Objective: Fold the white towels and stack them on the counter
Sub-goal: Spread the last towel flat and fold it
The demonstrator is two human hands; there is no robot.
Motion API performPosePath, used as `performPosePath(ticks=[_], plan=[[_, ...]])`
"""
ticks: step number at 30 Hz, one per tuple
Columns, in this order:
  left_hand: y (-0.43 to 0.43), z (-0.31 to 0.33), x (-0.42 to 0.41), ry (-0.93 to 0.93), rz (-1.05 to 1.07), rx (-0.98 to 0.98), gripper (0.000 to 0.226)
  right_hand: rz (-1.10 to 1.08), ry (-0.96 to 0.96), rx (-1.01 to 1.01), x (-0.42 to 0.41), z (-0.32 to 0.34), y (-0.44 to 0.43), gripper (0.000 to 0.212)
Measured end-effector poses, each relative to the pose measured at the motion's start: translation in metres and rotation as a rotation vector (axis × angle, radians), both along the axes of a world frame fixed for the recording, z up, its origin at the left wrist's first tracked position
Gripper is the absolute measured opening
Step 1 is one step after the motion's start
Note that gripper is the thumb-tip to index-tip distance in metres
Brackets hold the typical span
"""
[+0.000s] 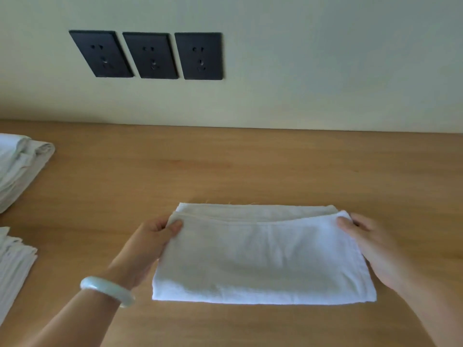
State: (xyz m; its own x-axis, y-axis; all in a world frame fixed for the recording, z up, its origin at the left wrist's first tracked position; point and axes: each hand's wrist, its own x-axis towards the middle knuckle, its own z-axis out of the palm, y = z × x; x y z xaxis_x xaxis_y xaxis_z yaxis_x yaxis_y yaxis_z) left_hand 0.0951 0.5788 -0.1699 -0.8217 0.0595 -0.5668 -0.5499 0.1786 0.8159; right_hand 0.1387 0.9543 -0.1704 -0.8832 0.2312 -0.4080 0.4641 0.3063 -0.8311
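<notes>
On the wooden counter, toward six o'clock, a folded white towel lies flat, its far corners pinched by the left hand at nine o'clock and the right hand at three. Light, limp cloth likely sags unless held by both corners.

No readable text, label, brand, number or sign in view; white towel, wooden counter, black wall sockets bear no legible markings.

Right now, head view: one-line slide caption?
Left hand and right hand pinch the far corners of a folded white towel on a wooden counter.
</notes>
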Motion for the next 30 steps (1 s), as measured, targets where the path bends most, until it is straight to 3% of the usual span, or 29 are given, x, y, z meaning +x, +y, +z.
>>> performPosePath(ticks=[5,7,12,19,26,28,30], plan=[[0.000,0.011,-0.010,0.003,0.057,0.044,0.023,-0.066,0.042,0.120,-0.013,0.013,0.003,0.030],[0.003,0.008,-0.020,0.067,0.061,-0.062,0.019,-0.127,0.031,0.183,-0.025,0.004,0.001,0.033],[0.020,-0.018,-0.031,0.240,0.035,-0.579,0.023,-0.146,-0.017,0.487,-0.038,-0.025,-0.013,0.036],[0.029,-0.025,-0.027,0.338,0.151,-0.646,0.034,-0.135,0.008,0.622,-0.038,-0.021,-0.019,0.037],[0.037,-0.014,-0.020,0.363,0.137,-0.855,0.022,-0.053,-0.157,0.994,-0.043,-0.025,-0.028,0.035],[0.046,-0.009,-0.012,0.559,0.074,-1.065,0.019,-0.088,0.017,1.153,-0.036,-0.022,-0.035,0.030],[0.069,-0.007,0.003,0.862,-0.019,-1.133,0.017,-0.064,0.368,1.205,-0.022,-0.019,-0.065,0.023]])
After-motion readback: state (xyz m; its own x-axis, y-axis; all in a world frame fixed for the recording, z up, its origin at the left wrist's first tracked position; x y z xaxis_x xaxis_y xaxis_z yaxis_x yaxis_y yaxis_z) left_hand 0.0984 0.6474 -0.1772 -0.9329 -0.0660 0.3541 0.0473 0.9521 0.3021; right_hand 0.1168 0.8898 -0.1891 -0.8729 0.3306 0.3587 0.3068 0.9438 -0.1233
